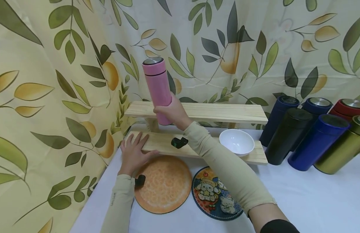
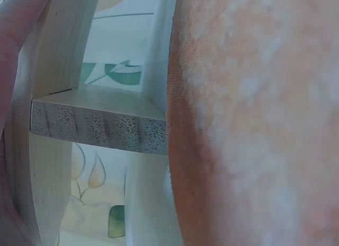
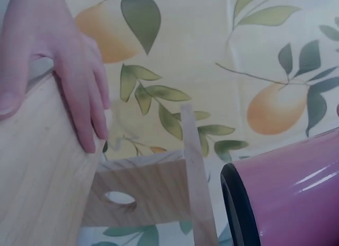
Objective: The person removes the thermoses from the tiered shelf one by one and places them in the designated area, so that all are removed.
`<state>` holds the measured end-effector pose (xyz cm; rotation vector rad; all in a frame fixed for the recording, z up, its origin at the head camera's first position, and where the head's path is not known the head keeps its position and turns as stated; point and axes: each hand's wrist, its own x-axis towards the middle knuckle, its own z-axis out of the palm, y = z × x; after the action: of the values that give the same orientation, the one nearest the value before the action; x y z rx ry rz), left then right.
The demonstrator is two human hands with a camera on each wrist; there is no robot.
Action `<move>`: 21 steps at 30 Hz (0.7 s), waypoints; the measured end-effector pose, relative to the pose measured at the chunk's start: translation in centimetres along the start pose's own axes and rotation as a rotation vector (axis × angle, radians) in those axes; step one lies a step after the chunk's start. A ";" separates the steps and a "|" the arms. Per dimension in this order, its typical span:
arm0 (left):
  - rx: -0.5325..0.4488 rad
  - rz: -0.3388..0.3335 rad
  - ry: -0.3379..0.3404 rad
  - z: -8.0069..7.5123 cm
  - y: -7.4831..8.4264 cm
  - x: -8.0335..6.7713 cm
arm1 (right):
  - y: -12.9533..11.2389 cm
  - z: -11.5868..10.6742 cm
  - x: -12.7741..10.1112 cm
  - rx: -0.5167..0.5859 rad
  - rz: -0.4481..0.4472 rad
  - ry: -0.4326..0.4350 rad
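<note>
My right hand (image 1: 172,111) grips a tall pink flask (image 1: 157,89) with a silver top, holding it upright over the left end of the upper board of a two-tier wooden shelf (image 1: 226,111). The right wrist view shows the flask's pink body (image 3: 296,190) and dark base rim close up. My left hand (image 1: 134,150) lies flat with straight fingers on the left end of the lower board (image 1: 159,144); the same left hand (image 3: 74,71) shows on the wood in the right wrist view. The left wrist view is filled by the board's edge (image 2: 100,129) and an orange mat (image 2: 254,119).
A white bowl (image 1: 236,142) sits on the lower board at right. An orange round mat (image 1: 163,184) and a cartoon-print mat (image 1: 215,194) lie on the white table. Several flasks, dark blue, black, red and gold (image 1: 314,132), stand at the right. A leaf-print curtain hangs behind and left.
</note>
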<state>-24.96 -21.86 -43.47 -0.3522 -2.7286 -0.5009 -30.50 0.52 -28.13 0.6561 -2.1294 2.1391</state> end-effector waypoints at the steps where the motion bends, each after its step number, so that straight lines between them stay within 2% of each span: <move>1: -0.002 0.002 0.002 0.0 0.0 0.1 | -0.1 -0.3 -0.3 -0.009 0.002 0.001; 21: -0.004 -0.014 -0.019 0.2 0.0 0.0 | -1.2 -5.4 -7.0 -0.070 -0.014 0.039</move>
<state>-25.05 -21.72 -43.65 -0.3414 -2.7509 -0.5092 -25.16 7.59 -29.12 0.6154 -2.1624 2.0422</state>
